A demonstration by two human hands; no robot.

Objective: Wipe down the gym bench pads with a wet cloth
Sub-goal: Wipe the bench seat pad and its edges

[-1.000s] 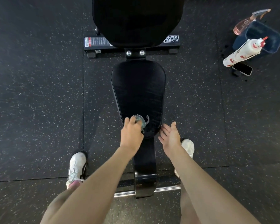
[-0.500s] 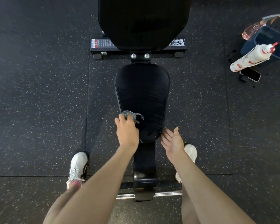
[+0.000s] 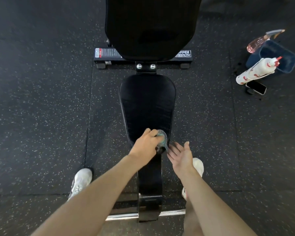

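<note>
The left hand grips a small blue-green cloth, with the fingers curled around it. The cloth lies against the near narrow end of the black seat pad, at its right corner, and part of it hangs over the edge of the seat pad. The right hand is just to the right of this same corner, with the palm turned up and the fingers straight and spread. It holds nothing. Its fingertips are very close to the cloth, but I cannot tell if they touch it.

Beyond the far end of the seat pad the larger black back pad rises. Far to the right of the seat pad, on the speckled floor, stand a blue bucket, a white bottle, a pink bottle and a phone. One white shoe is on the floor at the near left of the seat pad, and the other shoe is at its near right.
</note>
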